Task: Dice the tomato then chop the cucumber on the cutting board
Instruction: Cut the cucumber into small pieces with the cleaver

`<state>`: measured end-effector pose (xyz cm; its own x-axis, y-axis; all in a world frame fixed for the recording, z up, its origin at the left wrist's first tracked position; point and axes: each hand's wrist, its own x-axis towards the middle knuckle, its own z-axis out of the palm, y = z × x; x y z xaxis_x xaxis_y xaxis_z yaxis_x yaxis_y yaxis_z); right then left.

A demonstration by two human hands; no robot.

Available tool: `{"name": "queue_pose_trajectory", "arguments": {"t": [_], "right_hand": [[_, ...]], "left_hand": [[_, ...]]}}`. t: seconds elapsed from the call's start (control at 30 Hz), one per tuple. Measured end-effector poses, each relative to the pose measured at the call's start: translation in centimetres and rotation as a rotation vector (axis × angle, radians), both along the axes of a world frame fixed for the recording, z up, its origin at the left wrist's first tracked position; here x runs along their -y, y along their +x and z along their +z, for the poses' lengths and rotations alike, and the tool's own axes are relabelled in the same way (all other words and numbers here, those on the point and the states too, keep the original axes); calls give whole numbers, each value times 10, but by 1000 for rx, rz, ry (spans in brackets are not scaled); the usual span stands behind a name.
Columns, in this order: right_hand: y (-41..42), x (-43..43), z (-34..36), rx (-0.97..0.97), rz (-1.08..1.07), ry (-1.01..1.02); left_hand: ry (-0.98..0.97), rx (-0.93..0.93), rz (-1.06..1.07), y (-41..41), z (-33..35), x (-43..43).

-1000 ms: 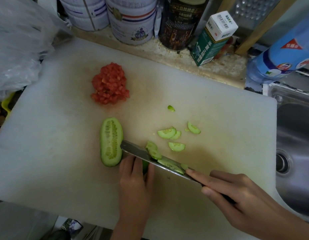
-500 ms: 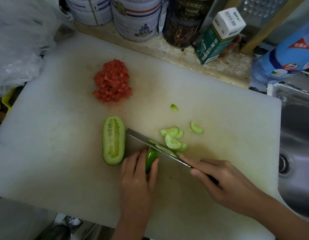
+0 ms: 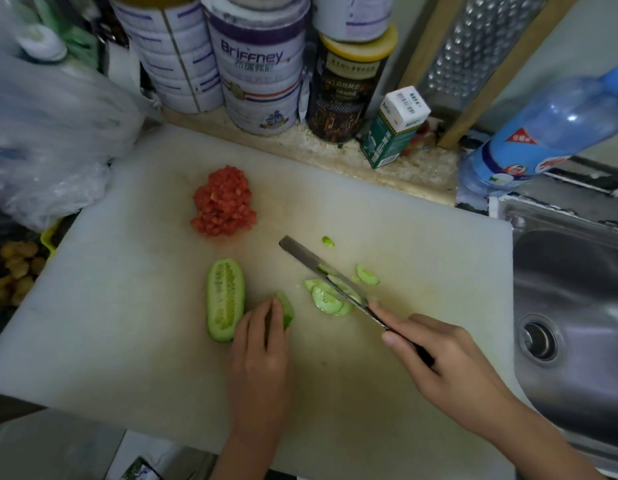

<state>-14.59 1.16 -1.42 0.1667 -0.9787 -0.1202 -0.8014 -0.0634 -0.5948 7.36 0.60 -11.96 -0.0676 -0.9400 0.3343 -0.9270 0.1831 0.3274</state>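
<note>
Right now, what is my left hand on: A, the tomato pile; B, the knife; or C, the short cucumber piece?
C: the left hand holds the short cucumber piece down on the board, while the knife is in the right hand and the tomato pile lies untouched farther back.

Diced tomato [image 3: 223, 202] heaped on white cutting board [image 3: 127, 323] — cucumber half [image 3: 225, 299] cut-side up, slices [image 3: 326, 299] nearby.
</note>
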Motion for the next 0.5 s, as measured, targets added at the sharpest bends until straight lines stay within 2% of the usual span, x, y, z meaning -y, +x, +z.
{"name": "queue_pose_trajectory", "arguments": {"t": [0.17,0.37,0.43,0.5], "right_hand": [[-7,-2,6,-140,16,-89],[-21,-2,9,-235,82,-210],[-27,-2,8,-252,115,-235],[-32,-1,7,-266,149,-259]], "left_hand": [[51,42,-9,1,0,7],[-110,-103,-53,-10,49,12],[-144,-166,-142,-19,74,24],[-98,-162,-303,-27,91,41]]}}
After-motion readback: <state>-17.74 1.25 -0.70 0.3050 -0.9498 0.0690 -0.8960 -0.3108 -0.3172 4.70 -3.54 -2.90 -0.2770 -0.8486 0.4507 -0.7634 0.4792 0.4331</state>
